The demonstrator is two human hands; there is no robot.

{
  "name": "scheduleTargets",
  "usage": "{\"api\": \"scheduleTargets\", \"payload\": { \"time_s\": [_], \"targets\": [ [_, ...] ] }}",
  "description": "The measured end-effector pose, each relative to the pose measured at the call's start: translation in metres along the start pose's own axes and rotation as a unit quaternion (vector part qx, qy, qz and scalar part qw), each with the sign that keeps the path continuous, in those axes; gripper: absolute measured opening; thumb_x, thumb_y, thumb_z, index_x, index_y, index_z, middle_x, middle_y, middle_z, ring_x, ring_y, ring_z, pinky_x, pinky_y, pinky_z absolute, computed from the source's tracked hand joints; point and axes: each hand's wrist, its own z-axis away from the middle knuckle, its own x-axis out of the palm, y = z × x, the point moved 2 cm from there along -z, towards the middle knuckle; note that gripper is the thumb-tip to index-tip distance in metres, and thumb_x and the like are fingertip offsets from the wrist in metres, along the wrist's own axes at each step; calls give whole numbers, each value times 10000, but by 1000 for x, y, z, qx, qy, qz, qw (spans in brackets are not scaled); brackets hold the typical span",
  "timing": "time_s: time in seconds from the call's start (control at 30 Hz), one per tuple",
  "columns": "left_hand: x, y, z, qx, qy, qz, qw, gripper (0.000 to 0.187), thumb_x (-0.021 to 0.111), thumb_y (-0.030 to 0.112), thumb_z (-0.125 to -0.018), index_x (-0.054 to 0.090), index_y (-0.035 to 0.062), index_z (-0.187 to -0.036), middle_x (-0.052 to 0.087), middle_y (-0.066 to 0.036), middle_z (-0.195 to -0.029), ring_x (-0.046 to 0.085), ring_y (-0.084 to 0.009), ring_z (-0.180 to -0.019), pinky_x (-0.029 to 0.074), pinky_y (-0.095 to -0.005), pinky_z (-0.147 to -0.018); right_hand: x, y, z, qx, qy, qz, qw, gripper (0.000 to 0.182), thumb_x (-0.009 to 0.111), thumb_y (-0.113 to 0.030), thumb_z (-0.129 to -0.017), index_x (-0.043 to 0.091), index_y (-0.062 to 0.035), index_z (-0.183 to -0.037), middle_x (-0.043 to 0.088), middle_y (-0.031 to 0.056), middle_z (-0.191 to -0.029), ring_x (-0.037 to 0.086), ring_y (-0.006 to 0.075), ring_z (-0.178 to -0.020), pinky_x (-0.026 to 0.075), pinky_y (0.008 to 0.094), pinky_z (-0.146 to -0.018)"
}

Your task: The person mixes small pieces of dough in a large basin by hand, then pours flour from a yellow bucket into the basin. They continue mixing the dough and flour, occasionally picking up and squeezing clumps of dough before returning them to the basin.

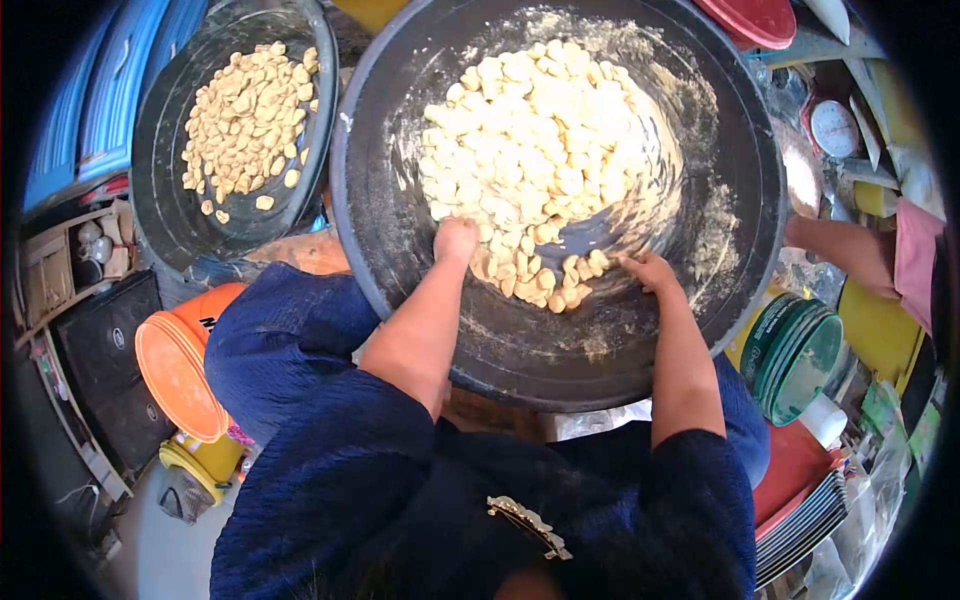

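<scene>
A large round black basin (590, 370) rests across my lap, its inner wall dusted with pale flour. Many small pale dough pieces (540, 130) are heaped in it. My left hand (457, 240) is at the lower left edge of the heap, its fingers curled down against the pieces; what they hold, if anything, is hidden. On the right, my right hand (648, 270) touches the basin floor beside a few pieces, fingers bent and partly apart, with nothing visible in them.
A second dark basin (160, 190) with similar pieces stands at the upper left. An orange bucket (180, 375) is left of my knee, a green tub (800, 355) at the right. Another person's arm (845, 250) reaches in at the right edge, below a red basin (755, 20).
</scene>
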Motion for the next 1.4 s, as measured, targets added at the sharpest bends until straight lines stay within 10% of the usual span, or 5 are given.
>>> {"api": "scheduleTargets", "payload": {
  "time_s": [0.17,0.43,0.97,1.17,1.4],
  "targets": [
    [35,-4,1,15,-40,19,999,524,484,449,-842,499,46,-1176,496,-255,-1171,476,-406,-1108,403,-429,-920,112,-52,-21,111,86,-327,935,749,701,-537,-688,512,19,-1154,588,210,-1104,575,315,-1005,457,454,-850],
    [9,23,51,88,-414,56,904,587,591,438,-771,463,122,-1249,434,-212,-1213,466,-378,-1116,388,-424,-953,166,-77,-22,-160,24,102,982,927,695,-570,-606,349,-58,-1297,499,254,-1180,469,376,-1136,410,426,-921],
    [56,16,51,311,-182,-165,918,604,724,208,-637,472,32,-1157,550,-240,-1066,572,-356,-968,467,-405,-841,197,-47,-36,-218,38,-406,886,593,659,86,-628,467,-51,-1171,605,67,-990,591,180,-886,510,308,-767],
    [-97,87,80,274,-241,-87,927,449,738,199,-589,617,9,-977,640,-196,-930,625,-302,-883,498,-370,-760,127,-166,77,-198,-185,-468,841,580,564,12,-761,369,-45,-1304,532,89,-1176,541,197,-1066,490,330,-863],
    [-386,56,102,271,252,134,919,437,551,48,-736,503,-81,-1150,628,-176,-960,630,-221,-760,522,-308,-659,145,-402,187,-410,-387,-507,652,584,582,-126,-847,290,-75,-1350,468,134,-1260,529,277,-1089,484,402,-877]
  ]
}}
